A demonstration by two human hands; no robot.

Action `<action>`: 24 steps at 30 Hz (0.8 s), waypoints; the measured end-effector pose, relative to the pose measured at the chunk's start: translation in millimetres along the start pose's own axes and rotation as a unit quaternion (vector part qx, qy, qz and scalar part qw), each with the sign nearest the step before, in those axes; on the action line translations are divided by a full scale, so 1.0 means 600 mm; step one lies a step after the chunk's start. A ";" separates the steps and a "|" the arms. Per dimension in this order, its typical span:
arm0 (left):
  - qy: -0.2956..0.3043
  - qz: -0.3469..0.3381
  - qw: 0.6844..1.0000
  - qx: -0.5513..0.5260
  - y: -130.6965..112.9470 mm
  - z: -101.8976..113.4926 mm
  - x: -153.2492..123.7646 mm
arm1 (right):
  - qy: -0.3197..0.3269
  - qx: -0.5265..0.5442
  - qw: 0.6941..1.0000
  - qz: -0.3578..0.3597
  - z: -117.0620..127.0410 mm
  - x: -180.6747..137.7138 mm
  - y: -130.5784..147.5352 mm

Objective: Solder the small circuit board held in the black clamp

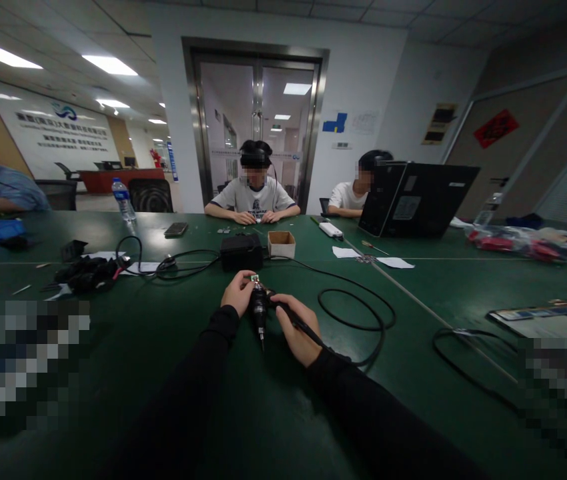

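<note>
Near the middle of the green table, my left hand (237, 293) is closed, its fingertips pinching a small green circuit board (255, 278). Just below the board lies a black tool with a metal tip (260, 312), its point towards me; its exact kind is unclear. My right hand (299, 328) wraps around a black, pen-shaped soldering iron (303, 325) with a cord running from its rear end. The iron's front end is close to the black tool and the board, but its tip is too small to make out.
Beyond my hands stand a black box (241, 251) and an open cardboard box (281, 244). A black cable (388, 320) loops to the right. A cable bundle (91, 272) lies left. Across the table sit two people (256, 190), one behind a black computer case (416, 200).
</note>
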State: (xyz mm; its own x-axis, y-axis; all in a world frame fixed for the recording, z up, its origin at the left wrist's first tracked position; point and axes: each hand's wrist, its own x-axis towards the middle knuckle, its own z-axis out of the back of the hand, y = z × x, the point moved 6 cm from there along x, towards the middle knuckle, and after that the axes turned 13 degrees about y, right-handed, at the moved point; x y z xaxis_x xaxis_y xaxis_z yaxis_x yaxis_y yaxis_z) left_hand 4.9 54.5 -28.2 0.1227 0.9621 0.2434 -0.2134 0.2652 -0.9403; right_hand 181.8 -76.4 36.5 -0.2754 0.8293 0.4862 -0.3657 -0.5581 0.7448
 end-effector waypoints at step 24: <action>0.019 0.150 0.981 0.119 -0.029 0.012 0.002 | -0.049 0.026 0.997 -0.046 0.014 -0.002 -0.009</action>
State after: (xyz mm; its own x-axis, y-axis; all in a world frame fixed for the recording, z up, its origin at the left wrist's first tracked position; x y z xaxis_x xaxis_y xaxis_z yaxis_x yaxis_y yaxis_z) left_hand 1.8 51.8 -9.9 0.0548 0.9973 -0.0484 -0.4651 -0.0175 -0.8851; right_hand 191.6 -74.1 35.6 -0.1543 0.8769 0.4552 -0.3374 -0.4798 0.8099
